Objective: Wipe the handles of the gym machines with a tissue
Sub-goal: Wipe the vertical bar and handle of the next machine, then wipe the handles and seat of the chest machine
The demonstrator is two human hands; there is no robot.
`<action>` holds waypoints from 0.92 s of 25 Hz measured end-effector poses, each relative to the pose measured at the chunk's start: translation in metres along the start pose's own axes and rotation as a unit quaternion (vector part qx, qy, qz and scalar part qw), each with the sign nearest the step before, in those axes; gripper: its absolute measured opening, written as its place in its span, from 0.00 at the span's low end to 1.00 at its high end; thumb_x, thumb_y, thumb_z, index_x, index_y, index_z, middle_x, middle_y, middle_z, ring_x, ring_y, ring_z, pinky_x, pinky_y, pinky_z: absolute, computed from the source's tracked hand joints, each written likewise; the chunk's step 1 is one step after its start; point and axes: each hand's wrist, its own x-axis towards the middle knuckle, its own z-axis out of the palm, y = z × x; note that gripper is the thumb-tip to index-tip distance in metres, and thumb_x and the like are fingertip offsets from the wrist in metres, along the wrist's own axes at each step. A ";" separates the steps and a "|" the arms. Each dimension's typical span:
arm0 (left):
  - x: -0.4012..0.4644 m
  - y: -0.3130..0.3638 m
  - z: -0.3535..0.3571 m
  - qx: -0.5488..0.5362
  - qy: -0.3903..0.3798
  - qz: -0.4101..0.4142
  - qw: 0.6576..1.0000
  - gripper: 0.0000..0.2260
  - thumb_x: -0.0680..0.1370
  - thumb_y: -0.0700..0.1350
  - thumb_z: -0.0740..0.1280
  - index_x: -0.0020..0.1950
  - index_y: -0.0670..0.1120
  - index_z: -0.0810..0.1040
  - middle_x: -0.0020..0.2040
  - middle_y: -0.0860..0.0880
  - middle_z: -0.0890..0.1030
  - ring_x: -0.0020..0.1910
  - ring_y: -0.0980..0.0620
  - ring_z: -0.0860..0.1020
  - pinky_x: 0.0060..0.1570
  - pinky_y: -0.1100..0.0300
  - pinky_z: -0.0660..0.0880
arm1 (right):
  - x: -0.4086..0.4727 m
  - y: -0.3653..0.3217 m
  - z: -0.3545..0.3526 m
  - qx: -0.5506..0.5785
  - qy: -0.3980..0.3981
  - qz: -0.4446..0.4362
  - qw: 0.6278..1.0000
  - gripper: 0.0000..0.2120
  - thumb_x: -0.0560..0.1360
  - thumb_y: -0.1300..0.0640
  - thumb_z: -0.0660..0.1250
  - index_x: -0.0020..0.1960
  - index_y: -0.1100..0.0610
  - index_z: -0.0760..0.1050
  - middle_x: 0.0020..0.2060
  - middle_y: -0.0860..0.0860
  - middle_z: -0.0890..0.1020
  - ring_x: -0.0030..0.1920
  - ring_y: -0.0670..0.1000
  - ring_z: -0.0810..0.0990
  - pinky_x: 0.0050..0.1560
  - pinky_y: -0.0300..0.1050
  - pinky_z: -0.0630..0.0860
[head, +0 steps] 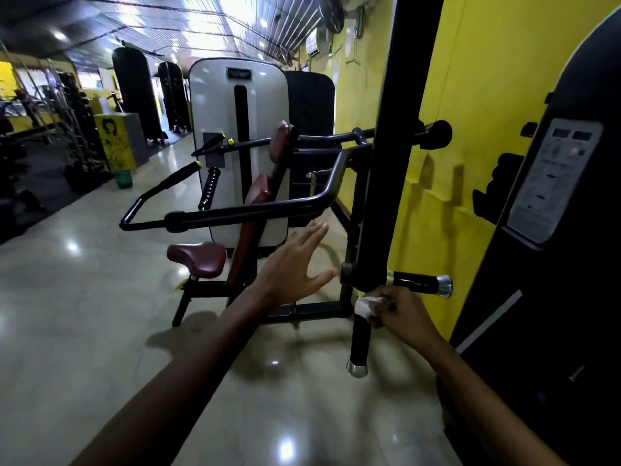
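You stand in a gym with yellow walls and a glossy floor.
To your right runs a yellow wall (pixel 477 105); underfoot the pale polished floor (pixel 84 297) mirrors the ceiling lights (pixel 60 36). Ahead you see a maroon padded seat (pixel 196 258), black punching bags (pixel 132 92), a green bucket (pixel 123 179), and a dumbbell rack (pixel 79 129) on dark matting at left.
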 end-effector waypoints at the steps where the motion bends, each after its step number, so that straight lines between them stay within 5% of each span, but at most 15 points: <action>1: -0.008 -0.006 -0.005 -0.011 0.006 -0.024 1.000 0.36 0.75 0.57 0.68 0.77 0.44 0.59 0.76 0.46 0.62 0.75 0.54 0.58 0.68 0.59 0.62 | 0.002 -0.011 0.002 0.006 -0.004 -0.007 1.000 0.02 0.70 0.60 0.71 0.43 0.57 0.82 0.35 0.50 0.84 0.34 0.44 0.82 0.36 0.39 0.79; 4: -0.030 -0.030 -0.020 -0.021 0.007 -0.069 0.997 0.35 0.72 0.62 0.67 0.74 0.45 0.65 0.71 0.44 0.70 0.71 0.50 0.66 0.65 0.55 0.69 | 0.007 -0.048 0.015 0.013 -0.014 -0.064 0.998 0.05 0.69 0.58 0.74 0.45 0.55 0.81 0.36 0.46 0.82 0.36 0.41 0.80 0.34 0.32 0.75; 10: -0.067 -0.083 -0.067 0.013 0.052 -0.124 0.991 0.36 0.69 0.67 0.61 0.69 0.44 0.72 0.63 0.45 0.77 0.65 0.49 0.73 0.60 0.52 0.74 | 0.050 -0.109 0.059 -0.022 0.057 -0.152 0.986 0.06 0.71 0.52 0.72 0.41 0.50 0.75 0.37 0.45 0.80 0.40 0.44 0.78 0.37 0.40 0.75; 15: -0.090 -0.131 -0.106 0.036 0.081 -0.174 0.981 0.35 0.68 0.68 0.63 0.66 0.46 0.74 0.57 0.51 0.79 0.55 0.54 0.78 0.53 0.53 0.77 | 0.083 -0.148 0.100 0.021 0.045 -0.193 0.980 0.09 0.71 0.59 0.72 0.40 0.53 0.71 0.35 0.49 0.80 0.37 0.45 0.80 0.35 0.32 0.72; 23: -0.093 -0.220 -0.139 0.039 0.102 -0.208 0.972 0.33 0.69 0.67 0.65 0.67 0.47 0.74 0.57 0.51 0.80 0.59 0.53 0.77 0.57 0.51 0.75 | 0.142 -0.191 0.170 0.042 -0.018 -0.226 0.973 0.09 0.73 0.66 0.69 0.52 0.58 0.80 0.47 0.49 0.83 0.48 0.41 0.80 0.43 0.19 0.69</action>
